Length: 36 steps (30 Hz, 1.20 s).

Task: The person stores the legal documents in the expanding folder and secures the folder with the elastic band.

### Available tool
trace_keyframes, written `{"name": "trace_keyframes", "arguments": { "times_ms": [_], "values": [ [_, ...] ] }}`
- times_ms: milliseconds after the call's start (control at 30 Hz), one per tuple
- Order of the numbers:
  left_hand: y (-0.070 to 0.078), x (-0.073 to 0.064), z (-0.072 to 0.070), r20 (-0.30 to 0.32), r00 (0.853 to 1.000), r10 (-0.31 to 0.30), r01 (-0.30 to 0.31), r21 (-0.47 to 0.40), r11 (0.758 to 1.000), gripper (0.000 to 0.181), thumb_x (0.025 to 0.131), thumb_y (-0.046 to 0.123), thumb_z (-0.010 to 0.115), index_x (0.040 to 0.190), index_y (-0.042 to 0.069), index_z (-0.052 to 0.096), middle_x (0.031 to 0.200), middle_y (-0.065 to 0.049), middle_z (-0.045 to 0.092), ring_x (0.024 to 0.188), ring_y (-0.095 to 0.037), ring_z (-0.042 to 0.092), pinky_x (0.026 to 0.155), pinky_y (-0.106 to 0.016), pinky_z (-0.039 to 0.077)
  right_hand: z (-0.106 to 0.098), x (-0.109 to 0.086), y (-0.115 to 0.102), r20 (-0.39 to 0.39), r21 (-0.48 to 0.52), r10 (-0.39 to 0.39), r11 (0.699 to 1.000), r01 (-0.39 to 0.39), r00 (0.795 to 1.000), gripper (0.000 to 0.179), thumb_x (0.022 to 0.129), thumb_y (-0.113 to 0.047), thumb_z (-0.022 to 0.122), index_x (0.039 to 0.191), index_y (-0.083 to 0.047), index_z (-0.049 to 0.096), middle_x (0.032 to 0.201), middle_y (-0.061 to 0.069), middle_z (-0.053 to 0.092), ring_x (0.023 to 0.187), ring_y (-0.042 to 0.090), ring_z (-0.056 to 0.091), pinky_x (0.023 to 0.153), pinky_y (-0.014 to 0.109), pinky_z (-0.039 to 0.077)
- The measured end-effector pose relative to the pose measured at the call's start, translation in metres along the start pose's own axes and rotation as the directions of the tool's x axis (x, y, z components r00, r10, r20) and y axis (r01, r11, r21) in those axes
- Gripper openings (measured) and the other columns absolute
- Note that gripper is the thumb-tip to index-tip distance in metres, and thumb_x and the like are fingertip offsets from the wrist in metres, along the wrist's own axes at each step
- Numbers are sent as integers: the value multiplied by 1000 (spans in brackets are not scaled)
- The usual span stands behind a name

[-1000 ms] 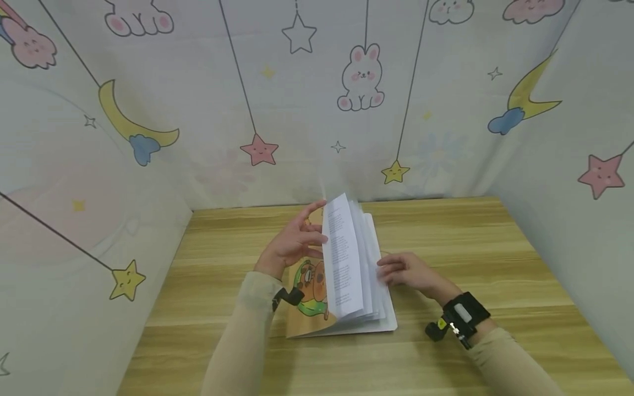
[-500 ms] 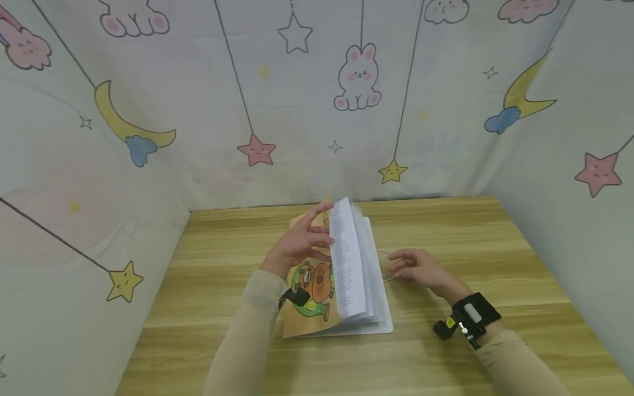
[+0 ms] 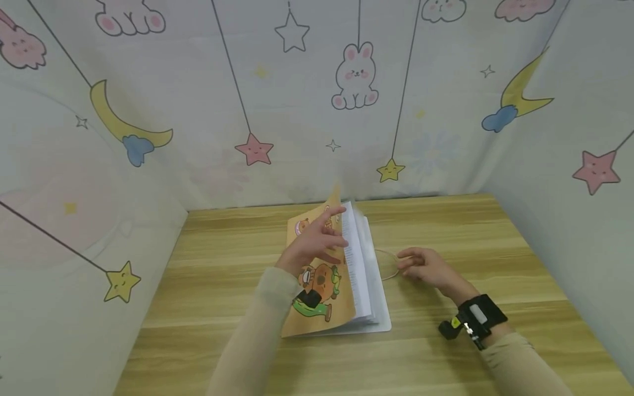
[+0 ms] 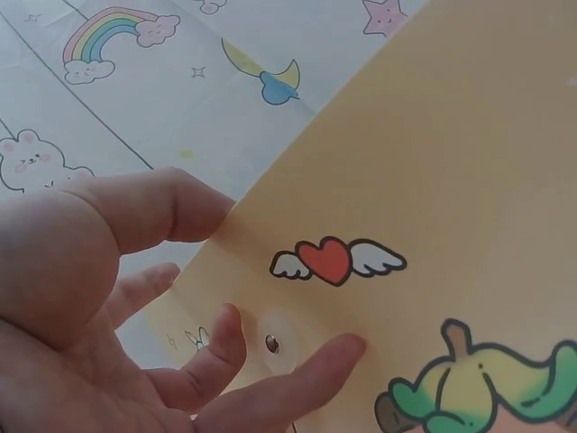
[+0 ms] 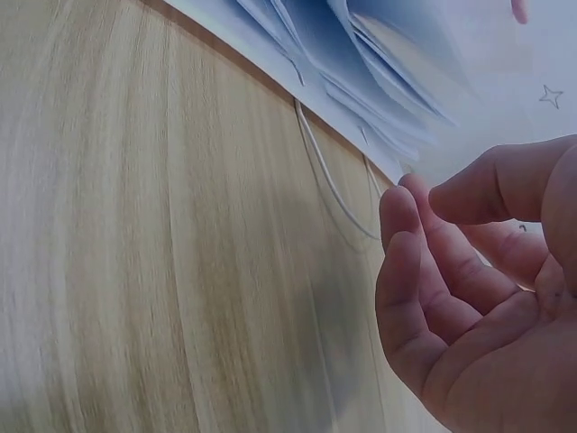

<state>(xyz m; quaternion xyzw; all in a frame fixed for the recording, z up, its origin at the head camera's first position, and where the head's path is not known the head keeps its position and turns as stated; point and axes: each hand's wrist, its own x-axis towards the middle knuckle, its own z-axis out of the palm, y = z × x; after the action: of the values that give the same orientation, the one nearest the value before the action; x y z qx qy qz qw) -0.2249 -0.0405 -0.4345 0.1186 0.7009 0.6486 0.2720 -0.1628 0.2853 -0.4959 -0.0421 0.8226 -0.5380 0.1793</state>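
A folder (image 3: pixel 317 324) with a tan cartoon cover lies in the middle of the table, its white printed sheets (image 3: pixel 358 258) fanned out at the right side. My left hand (image 3: pixel 315 245) reaches across the half-raised cover (image 4: pixel 433 162). In the left wrist view its thumb touches the cover's edge, and the loosely bent fingers lie over the face near a metal stud (image 4: pixel 272 344). A thin cord loop (image 5: pixel 329 180) runs out from the folder's right edge. At its far end, the thumb and fingers of my right hand (image 3: pixel 427 268) pinch it.
The wood-grain table (image 3: pixel 218 286) is bounded at the back by a white cloth wall (image 3: pixel 307 176) with cartoon prints. More cloth walls stand at left and right. Each wrist wears a small black camera (image 3: pixel 449 328).
My left hand has moved right, swinging the cover up over the printed sheets. My right hand has drawn away to the right, pulling the cord loop out from the folder.
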Motion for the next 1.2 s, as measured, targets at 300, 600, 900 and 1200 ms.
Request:
{"name": "trace_keyframes", "arguments": {
  "times_ms": [300,600,900,1200],
  "values": [
    [-3,10,17,4,1000,-18,17,95,995,87,90,5,77,163,30,36,108,-15,54,85,-25,54,71,-50,64,-5,-1,7,-12,4,5,1000,-5,1000,46,97,5,62,142,12,51,124,30,69,101,27,70,73,31,55],
    [-14,20,30,-15,998,-62,63,156,986,84,89,9,80,158,37,42,110,-18,64,94,-30,69,68,-48,63,-5,-2,12,-25,5,9,1000,-9,1000,46,98,5,63,142,12,51,120,29,71,92,22,70,71,31,55],
    [-25,26,42,-70,995,-74,90,260,961,92,87,14,85,161,40,36,102,-9,71,91,-23,69,64,-43,62,-6,-5,18,-20,15,26,1000,-25,999,46,99,4,61,142,14,49,118,26,72,93,23,71,73,31,58],
    [-27,26,39,-59,994,-93,105,238,965,93,89,16,84,163,38,33,114,-15,62,92,-29,66,67,-46,63,-9,-6,25,-18,51,36,998,-35,999,49,98,4,62,143,15,46,120,29,70,95,20,70,74,29,57]
  ]
}}
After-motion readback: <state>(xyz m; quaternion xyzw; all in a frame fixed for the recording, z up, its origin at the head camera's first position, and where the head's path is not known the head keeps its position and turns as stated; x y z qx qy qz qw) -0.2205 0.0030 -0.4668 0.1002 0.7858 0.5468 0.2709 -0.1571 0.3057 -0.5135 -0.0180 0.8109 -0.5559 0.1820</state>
